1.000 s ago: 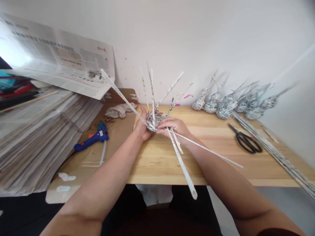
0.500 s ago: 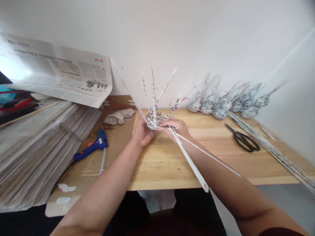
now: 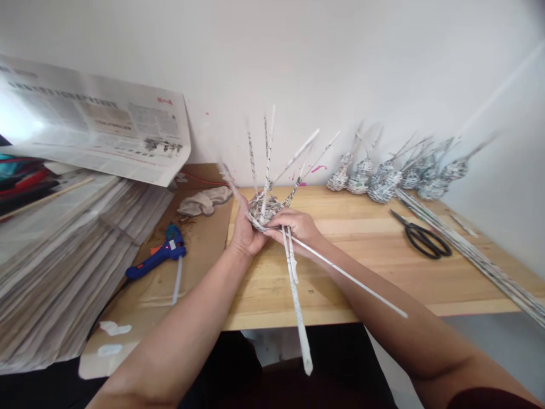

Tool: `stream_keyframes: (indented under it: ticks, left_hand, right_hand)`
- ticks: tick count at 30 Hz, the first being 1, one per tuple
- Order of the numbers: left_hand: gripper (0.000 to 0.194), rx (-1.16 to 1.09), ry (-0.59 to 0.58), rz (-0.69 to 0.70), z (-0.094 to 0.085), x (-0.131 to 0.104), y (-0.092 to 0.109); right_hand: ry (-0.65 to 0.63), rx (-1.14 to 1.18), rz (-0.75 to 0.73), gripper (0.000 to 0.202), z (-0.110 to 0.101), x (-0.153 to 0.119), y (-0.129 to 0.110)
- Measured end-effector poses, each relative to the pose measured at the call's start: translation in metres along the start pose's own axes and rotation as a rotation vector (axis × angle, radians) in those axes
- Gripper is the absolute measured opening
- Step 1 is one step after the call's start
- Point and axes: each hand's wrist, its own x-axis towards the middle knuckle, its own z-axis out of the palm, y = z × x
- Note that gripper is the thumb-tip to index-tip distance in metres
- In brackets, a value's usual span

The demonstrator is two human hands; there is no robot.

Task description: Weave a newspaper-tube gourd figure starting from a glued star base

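A small round basket (image 3: 266, 210) woven from rolled newspaper sits between my hands above the wooden table, its opening tilted towards me. Several paper spokes (image 3: 268, 156) stand up from its rim. My left hand (image 3: 246, 230) is closed around the basket's left side and underside. At the near right rim, my right hand (image 3: 298, 224) pinches a paper tube (image 3: 296, 295) that hangs towards me over the table's front edge. A thinner paper strand (image 3: 349, 270) runs from the same fingers across my right forearm. The right fingertips partly hide the weave.
Black scissors (image 3: 421, 236) and a bundle of paper tubes (image 3: 468, 250) lie at the right. Woven gourd-shaped pieces (image 3: 381, 187) line the wall. On the left are a blue glue gun (image 3: 159, 258), cloth gloves (image 3: 206, 201), stacked newspapers (image 3: 63, 255) and a propped newspaper sheet (image 3: 106, 125).
The basket has tipped towards me, showing more of its inside. The hanging paper tube has swung left, and the spokes have shifted. Both hands keep their hold.
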Motion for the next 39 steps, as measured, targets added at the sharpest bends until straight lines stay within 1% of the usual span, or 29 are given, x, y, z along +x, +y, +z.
stream_keyframes:
  ticks: [3,5,10,14,17,20,22,25,28,31,35,39]
  left_hand:
    - [0.06,0.002,0.071,-0.025,0.002,-0.001,0.001]
    - [0.06,0.005,0.095,-0.023,0.003,-0.002,0.003]
    - [0.061,-0.011,0.103,-0.013,0.0,0.0,0.007]
    - [0.062,-0.043,0.114,-0.006,-0.004,0.003,0.011]
    - [0.061,-0.06,0.125,0.023,-0.007,0.005,0.013]
    - [0.061,-0.08,0.141,0.05,-0.009,0.007,0.014]
    - [0.061,-0.098,0.15,0.055,-0.009,0.007,0.014]
    - [0.062,-0.112,0.164,0.056,-0.009,0.007,0.014]
    - [0.063,-0.115,0.172,0.054,-0.008,0.007,0.013]
    - [0.062,-0.117,0.191,0.052,-0.007,0.007,0.013]
    - [0.057,-0.111,0.196,0.043,-0.005,0.006,0.013]
    - [0.053,-0.101,0.212,0.031,-0.005,0.006,0.014]
  right_hand:
    - [0.0,-0.001,-0.026,0.014,0.001,0.0,-0.001]
    - [-0.007,-0.011,-0.045,0.015,0.001,0.0,-0.002]
    - [-0.04,0.002,-0.085,0.027,-0.004,-0.001,-0.005]
    - [-0.072,-0.013,-0.047,0.032,-0.01,-0.001,-0.007]
    - [-0.042,-0.074,-0.051,0.033,-0.013,0.001,-0.009]
    - [0.012,-0.165,-0.093,0.031,-0.014,0.003,-0.01]
    - [0.018,-0.2,-0.119,0.03,-0.015,0.003,-0.009]
    - [0.025,-0.186,-0.13,0.027,-0.015,0.003,-0.009]
    - [0.05,-0.163,-0.105,0.024,-0.015,0.003,-0.01]
    - [0.043,-0.153,-0.092,0.023,-0.015,0.003,-0.01]
    - [0.026,-0.16,-0.105,0.025,-0.014,0.004,-0.011]
    - [0.038,-0.187,-0.111,0.03,-0.016,0.004,-0.011]
